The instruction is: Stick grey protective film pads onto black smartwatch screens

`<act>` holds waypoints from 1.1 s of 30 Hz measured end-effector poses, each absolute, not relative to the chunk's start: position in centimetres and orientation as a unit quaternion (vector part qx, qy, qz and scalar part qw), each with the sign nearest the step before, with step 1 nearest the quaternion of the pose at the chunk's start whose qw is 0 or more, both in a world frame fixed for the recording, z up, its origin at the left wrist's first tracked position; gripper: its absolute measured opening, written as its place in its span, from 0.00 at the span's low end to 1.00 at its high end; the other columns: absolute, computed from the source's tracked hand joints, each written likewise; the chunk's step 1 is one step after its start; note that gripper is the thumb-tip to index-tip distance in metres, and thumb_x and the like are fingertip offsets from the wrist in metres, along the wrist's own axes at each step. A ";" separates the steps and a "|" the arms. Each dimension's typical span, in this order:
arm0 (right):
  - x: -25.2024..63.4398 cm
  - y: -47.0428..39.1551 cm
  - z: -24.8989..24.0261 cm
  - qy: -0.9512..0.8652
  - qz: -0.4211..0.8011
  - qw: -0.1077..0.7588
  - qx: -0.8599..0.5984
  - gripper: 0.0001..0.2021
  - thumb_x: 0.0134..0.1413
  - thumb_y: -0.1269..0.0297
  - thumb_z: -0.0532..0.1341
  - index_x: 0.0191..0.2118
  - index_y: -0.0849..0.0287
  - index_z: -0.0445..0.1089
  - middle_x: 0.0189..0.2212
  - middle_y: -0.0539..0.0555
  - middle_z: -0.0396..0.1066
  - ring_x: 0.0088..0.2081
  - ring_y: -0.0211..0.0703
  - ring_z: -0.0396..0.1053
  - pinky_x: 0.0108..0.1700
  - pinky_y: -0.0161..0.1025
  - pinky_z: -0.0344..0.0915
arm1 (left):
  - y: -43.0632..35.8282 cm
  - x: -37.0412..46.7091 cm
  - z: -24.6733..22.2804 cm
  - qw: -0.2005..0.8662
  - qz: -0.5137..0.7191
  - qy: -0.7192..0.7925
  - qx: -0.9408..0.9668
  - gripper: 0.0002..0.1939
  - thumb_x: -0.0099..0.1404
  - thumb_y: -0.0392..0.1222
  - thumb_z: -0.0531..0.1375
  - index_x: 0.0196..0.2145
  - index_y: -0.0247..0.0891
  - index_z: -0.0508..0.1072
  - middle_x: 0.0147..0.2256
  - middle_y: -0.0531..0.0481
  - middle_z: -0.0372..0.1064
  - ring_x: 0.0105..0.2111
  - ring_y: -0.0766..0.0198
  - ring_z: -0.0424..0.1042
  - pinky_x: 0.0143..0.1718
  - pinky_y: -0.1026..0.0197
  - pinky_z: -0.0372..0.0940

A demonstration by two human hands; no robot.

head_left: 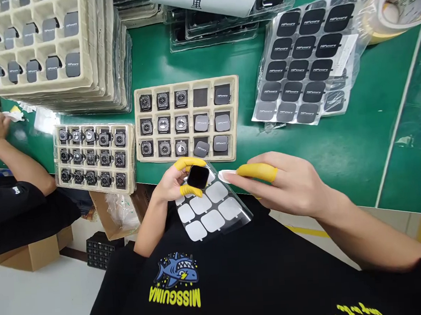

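My left hand (170, 183), with yellow finger cots, pinches a black square smartwatch face (198, 177), its dark screen facing up. Beneath the watch, the same hand also keeps a clear sheet of pale rounded-square stickers (213, 220), tilted over my lap. My right hand (289, 184), a yellow cot on its index finger, holds a white rounded sticker (227, 176) by its edge, just right of the watch and apart from it. Beyond my hands lies a moulded tray (238, 113) of watch bodies; its fourth top cell (200, 97) shows only a dark pad, and several right-hand cells hold HiFuture-labelled squares.
A second watch-filled tray (131, 157) stands left. Stacked trays (99, 46) rise behind it. HiFuture sticker sheets (290, 71) and tape rolls (396, 9) lie right. A co-worker's arm (18, 158) reaches in from the left. Below the table edge sits a cardboard box (106, 217).
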State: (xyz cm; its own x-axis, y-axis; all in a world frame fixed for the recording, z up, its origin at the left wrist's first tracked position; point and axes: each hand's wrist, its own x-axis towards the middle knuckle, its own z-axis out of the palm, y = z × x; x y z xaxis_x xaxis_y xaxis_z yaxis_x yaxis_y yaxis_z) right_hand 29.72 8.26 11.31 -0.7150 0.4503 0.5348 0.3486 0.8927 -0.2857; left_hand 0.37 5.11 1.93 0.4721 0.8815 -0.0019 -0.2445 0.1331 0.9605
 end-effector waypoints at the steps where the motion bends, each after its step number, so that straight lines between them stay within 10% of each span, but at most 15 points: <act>1: 29.6 8.1 11.5 -0.917 0.084 0.322 -0.220 0.14 0.74 0.79 0.61 0.58 0.64 0.77 0.39 0.57 0.79 0.42 0.47 0.74 0.40 0.45 0.71 | 5.1 0.4 2.0 0.687 0.408 0.307 0.518 0.39 0.56 0.56 0.83 0.61 0.45 0.77 0.47 0.48 0.83 0.38 0.61 0.84 0.41 0.60 0.78; 33: 25.3 7.2 10.7 -0.930 0.066 0.309 -0.186 0.11 0.77 0.74 0.59 0.54 0.64 0.79 0.36 0.54 0.78 0.41 0.46 0.73 0.34 0.44 0.62 | 5.1 0.4 3.2 0.628 0.377 0.316 0.603 0.34 0.71 0.59 0.73 0.68 0.45 0.74 0.58 0.41 0.83 0.55 0.51 0.85 0.57 0.52 0.80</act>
